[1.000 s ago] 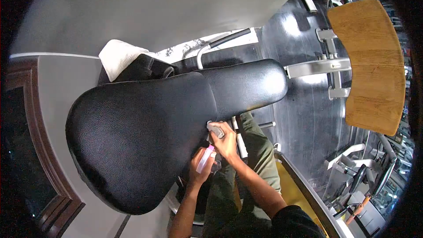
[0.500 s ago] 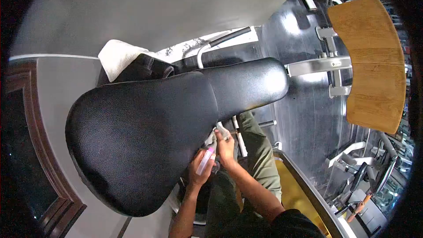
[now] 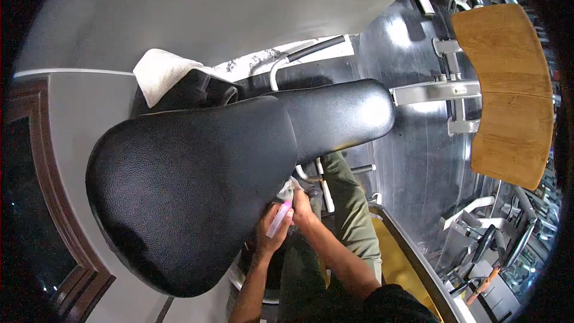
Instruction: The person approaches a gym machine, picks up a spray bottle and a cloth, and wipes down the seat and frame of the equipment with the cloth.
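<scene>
My left hand (image 3: 267,234) is closed around a small translucent bottle (image 3: 278,221) with a pink top, held at a slant. Close against it, my right hand (image 3: 303,208) is closed on a crumpled white cloth (image 3: 286,191), which shows just above the bottle's pink end. Both hands are beside the lower edge of a black padded bench (image 3: 197,185), near where its wide part narrows. Some of my fingers are hidden behind the cloth and each other.
White bench tubing (image 3: 326,194) stands beside my leg. A white towel (image 3: 161,75) drapes over something black behind the bench. At right is a curved wooden top (image 3: 514,96) near a silver frame (image 3: 436,91). More gym machines (image 3: 484,233) stand lower right.
My right hand has moved down and slightly left, closer to my left hand, drawing the cloth with it. The bottle stays in my left hand.
</scene>
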`<state>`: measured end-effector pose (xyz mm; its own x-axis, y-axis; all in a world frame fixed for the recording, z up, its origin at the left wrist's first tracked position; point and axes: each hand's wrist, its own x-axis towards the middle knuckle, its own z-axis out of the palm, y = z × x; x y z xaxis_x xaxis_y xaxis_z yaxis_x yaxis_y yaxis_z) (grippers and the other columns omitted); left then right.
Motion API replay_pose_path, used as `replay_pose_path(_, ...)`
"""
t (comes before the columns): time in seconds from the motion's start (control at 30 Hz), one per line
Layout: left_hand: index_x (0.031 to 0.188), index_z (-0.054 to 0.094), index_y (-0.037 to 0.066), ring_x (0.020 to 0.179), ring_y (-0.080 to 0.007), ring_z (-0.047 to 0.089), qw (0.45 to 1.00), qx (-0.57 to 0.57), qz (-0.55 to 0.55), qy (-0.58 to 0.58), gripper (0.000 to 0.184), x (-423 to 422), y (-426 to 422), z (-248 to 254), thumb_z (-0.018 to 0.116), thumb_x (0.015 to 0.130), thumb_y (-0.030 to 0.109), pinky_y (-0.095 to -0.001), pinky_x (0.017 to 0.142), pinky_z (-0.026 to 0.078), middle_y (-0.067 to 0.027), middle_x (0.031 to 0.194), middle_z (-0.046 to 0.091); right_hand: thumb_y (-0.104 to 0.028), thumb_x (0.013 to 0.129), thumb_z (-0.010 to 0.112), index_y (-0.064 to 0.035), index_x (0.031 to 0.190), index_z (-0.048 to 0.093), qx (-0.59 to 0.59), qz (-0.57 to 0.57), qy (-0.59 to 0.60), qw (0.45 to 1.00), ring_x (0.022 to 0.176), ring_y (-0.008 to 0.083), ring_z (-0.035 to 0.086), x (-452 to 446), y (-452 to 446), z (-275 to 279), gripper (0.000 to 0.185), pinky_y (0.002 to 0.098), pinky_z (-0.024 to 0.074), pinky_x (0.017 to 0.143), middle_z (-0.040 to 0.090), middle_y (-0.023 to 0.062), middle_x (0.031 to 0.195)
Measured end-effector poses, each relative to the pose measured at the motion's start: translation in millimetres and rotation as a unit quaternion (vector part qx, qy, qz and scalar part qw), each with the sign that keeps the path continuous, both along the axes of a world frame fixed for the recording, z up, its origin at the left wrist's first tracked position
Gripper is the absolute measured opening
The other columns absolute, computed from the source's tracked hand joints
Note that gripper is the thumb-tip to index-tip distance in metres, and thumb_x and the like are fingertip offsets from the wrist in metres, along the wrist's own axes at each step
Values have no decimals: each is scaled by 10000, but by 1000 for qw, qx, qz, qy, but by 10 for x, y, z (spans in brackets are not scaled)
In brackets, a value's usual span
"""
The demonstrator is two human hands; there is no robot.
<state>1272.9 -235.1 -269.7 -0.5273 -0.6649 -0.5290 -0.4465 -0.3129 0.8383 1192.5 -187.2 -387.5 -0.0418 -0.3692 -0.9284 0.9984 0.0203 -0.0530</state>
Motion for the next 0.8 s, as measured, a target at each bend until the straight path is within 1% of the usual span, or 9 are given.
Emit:
replay_pose_path(0.03, 946, 605, 42, 662, -120, 614, 1000, 1, 1, 0, 243, -27, -1, 16, 603, 920, 283, -272, 618, 484, -27, 744, 599, -400, 923, 557, -64, 1121, 621, 1, 1, 0, 1000, 823, 200, 615, -71, -34, 168, 395, 360, 502, 721, 652, 54, 976)
replay_pose_path(0.1, 940, 605, 31, 645, -130, 620, 1000, 20, 24, 2, 247, -103, -1, 69, 595, 924, 278, -277, 598, 483, -27, 704, 582, -333, 934, 525, -13, 1129, 606, 88, 135, 133, 978, 849, 235, 622, -245, -83, 351, 384, 365, 502, 750, 652, 89, 998)
replay_pose_path(0.13, 940, 605, 31, 645, -130, 620, 999, 21, 25, 1, 247, -148, 17, 57, 595, 924, 278, -277, 598, 483, -27, 704, 582, -292, 905, 581, -9, 1109, 615, 115, 162, 157, 967, 804, 214, 622, -309, -47, 320, 350, 350, 503, 711, 652, 89, 957)
replay_pose_path(0.2, 921, 594, 24, 602, -143, 619, 998, 7, 61, -25, 239, -281, 71, 15, 583, 930, 262, -291, 576, 488, -38, 693, 575, -218, 894, 627, -52, 1116, 638, 70, 230, 267, 933, 835, 145, 589, -522, 49, 208, 278, 304, 482, 747, 655, 36, 973)
replay_pose_path(0.33, 919, 565, 33, 574, -142, 615, 989, -68, 91, -92, 164, -616, 102, -81, 550, 935, 196, -269, 551, 475, -35, 750, 556, -115, 891, 608, -31, 1057, 621, 16, 221, 398, 890, 865, 129, 606, -957, 181, -28, 187, 278, 477, 778, 667, 37, 952)
replay_pose_path(0.37, 860, 548, 23, 533, -192, 638, 984, -55, 166, -38, 216, -742, 112, -118, 567, 939, 223, -312, 497, 494, -74, 642, 574, -123, 885, 621, -27, 1062, 621, 19, 222, 399, 889, 861, 124, 604, -1062, 189, -20, 202, 277, 477, 781, 669, 39, 942)
replay_pose_path(0.53, 854, 541, 20, 517, -203, 637, 974, -54, 209, -62, 187, -955, 159, -547, 555, 932, 189, -328, 510, 505, -92, 634, 584, -172, 870, 667, -23, 1084, 630, 28, 240, 397, 886, 822, 107, 578, -1405, 221, 0, 263, 269, 468, 761, 671, 40, 914)
replay_pose_path(0.63, 876, 556, 21, 509, -196, 631, 953, -5, 300, -46, 162, -1010, 173, -775, 558, 915, 179, -333, 499, 499, -104, 651, 605, -184, 868, 672, -22, 1076, 633, 10, 230, 398, 888, 816, 102, 574, -1453, 221, 39, 266, 267, 467, 759, 671, 40, 910)
replay_pose_path(0.8, 880, 561, 21, 482, -184, 603, 952, 12, 291, -92, 147, -1080, 83, -639, 557, 908, 165, -324, 487, 499, -94, 620, 573, -192, 866, 675, -22, 1072, 633, 20, 258, 406, 876, 807, 99, 566, -1437, 259, 84, 271, 262, 463, 748, 663, 33, 891)
